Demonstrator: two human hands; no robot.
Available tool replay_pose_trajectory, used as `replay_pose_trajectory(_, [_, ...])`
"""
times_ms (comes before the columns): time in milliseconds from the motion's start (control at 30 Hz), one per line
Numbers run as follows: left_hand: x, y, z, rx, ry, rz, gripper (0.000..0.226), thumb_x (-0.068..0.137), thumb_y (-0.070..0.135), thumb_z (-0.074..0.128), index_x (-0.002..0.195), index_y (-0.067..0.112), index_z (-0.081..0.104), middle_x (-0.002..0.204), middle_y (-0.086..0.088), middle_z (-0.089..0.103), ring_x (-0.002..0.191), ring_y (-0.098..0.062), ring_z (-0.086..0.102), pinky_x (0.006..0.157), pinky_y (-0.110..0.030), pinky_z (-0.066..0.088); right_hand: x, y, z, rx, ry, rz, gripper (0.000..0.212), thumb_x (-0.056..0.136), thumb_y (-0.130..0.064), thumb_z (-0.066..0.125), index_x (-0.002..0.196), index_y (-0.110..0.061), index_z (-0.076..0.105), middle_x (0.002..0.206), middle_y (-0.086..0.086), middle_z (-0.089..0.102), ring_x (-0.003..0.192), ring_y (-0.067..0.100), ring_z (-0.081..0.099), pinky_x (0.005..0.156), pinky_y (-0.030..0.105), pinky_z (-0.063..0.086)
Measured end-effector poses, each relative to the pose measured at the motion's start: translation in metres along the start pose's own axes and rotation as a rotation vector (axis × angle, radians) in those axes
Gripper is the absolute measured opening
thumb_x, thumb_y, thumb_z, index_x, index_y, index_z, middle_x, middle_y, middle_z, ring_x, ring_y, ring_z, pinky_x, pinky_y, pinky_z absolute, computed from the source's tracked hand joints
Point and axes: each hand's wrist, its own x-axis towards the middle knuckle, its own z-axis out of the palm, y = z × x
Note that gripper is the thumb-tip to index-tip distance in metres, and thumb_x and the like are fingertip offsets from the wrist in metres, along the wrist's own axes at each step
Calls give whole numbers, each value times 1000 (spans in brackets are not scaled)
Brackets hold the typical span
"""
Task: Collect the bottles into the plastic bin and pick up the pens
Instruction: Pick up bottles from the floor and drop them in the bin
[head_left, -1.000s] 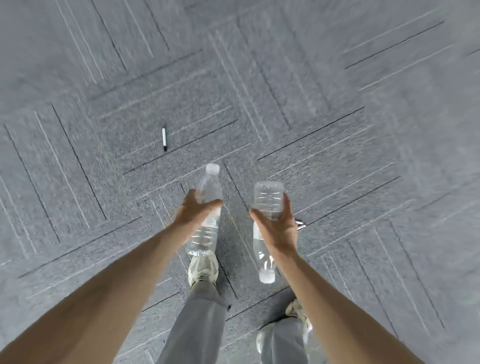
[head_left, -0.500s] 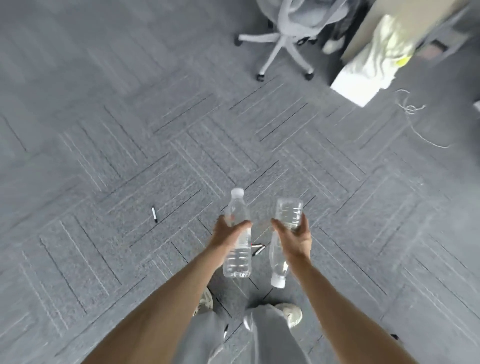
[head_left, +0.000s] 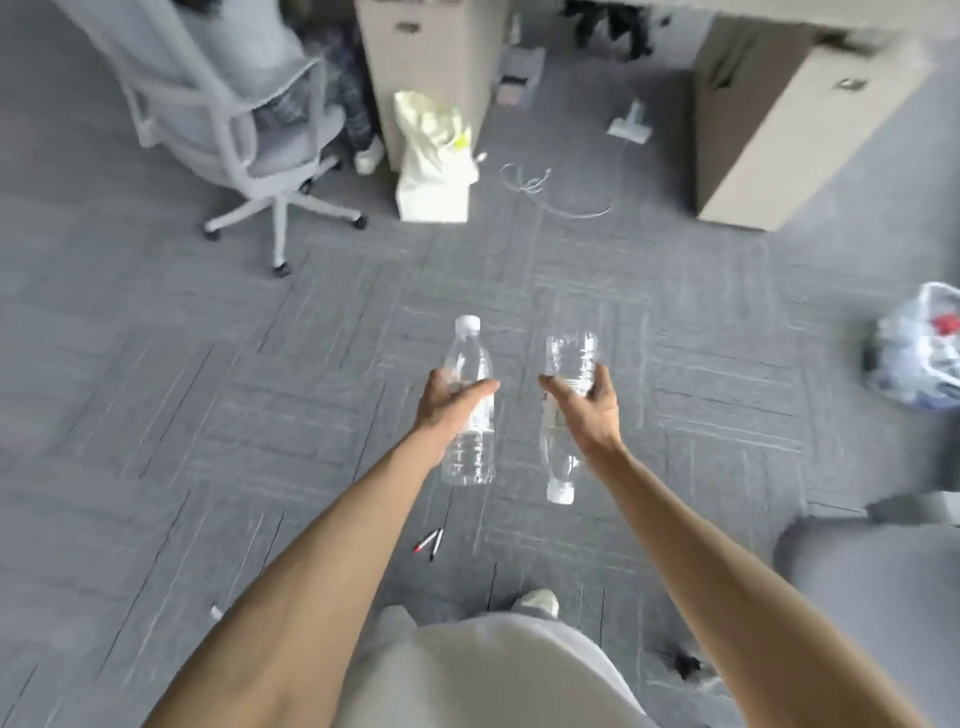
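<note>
grey carpet floor (head_left: 156, 415) fills the view, blurred toward the edges. a grey office chair (head_left: 244, 130) stands at the upper left on its white wheeled base, and two beige cabinets sit along the top, one (head_left: 426, 57) beside the chair, the other (head_left: 779, 130) at the upper right. a white box (head_left: 434, 195) with a pale yellow bag on it rests against the first cabinet, with a loose white cord (head_left: 545, 192) on the floor just beside it. a filled plastic bag (head_left: 924, 348) lies at the right edge. the left hand (head_left: 447, 402) is wrapped around the middle of a clear bottle (head_left: 467, 415), held cap up. the right hand (head_left: 589, 410) is closed around a second clear bottle (head_left: 569, 358), held cap down, its white cap hanging below the wrist. the two bottles are near each other, apart, above the floor. two pens (head_left: 430, 541) lie together on the floor below the hands, ahead of a white shoe (head_left: 537, 603). the bin cannot be made out.
</note>
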Motion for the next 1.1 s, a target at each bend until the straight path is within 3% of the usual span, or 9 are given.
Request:
replay_pose_trajectory(167, [37, 55, 98, 101, -128, 61, 82, 50, 65, 74, 107, 8, 60, 103, -8, 68, 97, -24, 65, 64, -24, 41, 49, -28, -87, 18, 140, 23, 69, 80, -40, 76, 139, -21, 45, 117, -9, 56, 115, 15, 55, 97, 28, 40])
replay_pose_trajectory(333, [80, 115, 204, 148, -297, 92, 65, 67, 50, 78, 111, 10, 54, 111, -2, 60, 103, -20, 57, 80, -26, 43, 110, -38, -157, 32, 277, 80, 88, 80, -44, 75, 151, -17, 31, 148, 7, 47, 134, 24, 47, 105, 30, 36])
replay_pose_trajectory(433, [115, 152, 275, 185, -424, 123, 60, 69, 48, 77, 110, 12, 52, 107, 0, 58, 104, -20, 56, 82, -27, 42, 154, -38, -193, -29, 345, 106, 79, 81, -42, 74, 146, -17, 36, 125, 1, 59, 104, 14, 61, 83, 19, 45])
replay_pose_trajectory(500, [139, 175, 320, 219, -514, 153, 46, 69, 47, 77, 95, 15, 57, 104, -3, 63, 104, -23, 59, 81, -27, 43, 185, -41, -216, -26, 416, 122, 70, 84, -37, 73, 143, -20, 38, 107, -8, 56, 84, 7, 57, 71, 13, 41])
replay_pose_trajectory(567, [162, 199, 359, 263, -599, 170, 40, 71, 43, 78, 96, 15, 62, 105, -6, 65, 105, -25, 61, 82, -28, 44, 212, -48, -236, 15, 512, 159, 73, 85, -36, 72, 146, -21, 35, 111, -7, 54, 92, 13, 53, 82, 22, 41])
replay_pose_trajectory(667, [185, 237, 403, 342, -700, 175, 72, 69, 47, 78, 125, 13, 49, 117, -4, 60, 107, -22, 57, 85, -30, 46, 243, -57, -263, 61, 635, 210, 75, 84, -41, 73, 145, -21, 34, 118, -5, 56, 99, 17, 57, 86, 31, 44])
replay_pose_trajectory(767, [199, 269, 440, 427, -760, 191, 65, 74, 44, 75, 125, 16, 46, 110, 0, 57, 97, -18, 53, 74, -27, 40, 266, -60, -288, 134, 728, 249, 67, 81, -39, 76, 136, -24, 42, 106, -5, 66, 88, 8, 64, 83, 32, 50])
replay_pose_trajectory(867, [214, 299, 486, 539, -839, 228, 67, 75, 44, 75, 127, 16, 45, 114, -1, 57, 98, -18, 51, 79, -27, 38, 294, -61, -318, 201, 842, 304, 71, 80, -35, 78, 138, -20, 40, 97, -8, 65, 84, 7, 65, 75, 27, 51])
replay_pose_trajectory(1100, [249, 364, 614, 735, -919, 334, 76, 74, 46, 75, 135, 14, 42, 134, -5, 50, 120, -24, 49, 91, -30, 40, 381, -48, -404, 307, 956, 431, 83, 74, -46, 75, 145, -28, 35, 122, 4, 64, 106, 24, 63, 97, 41, 51])
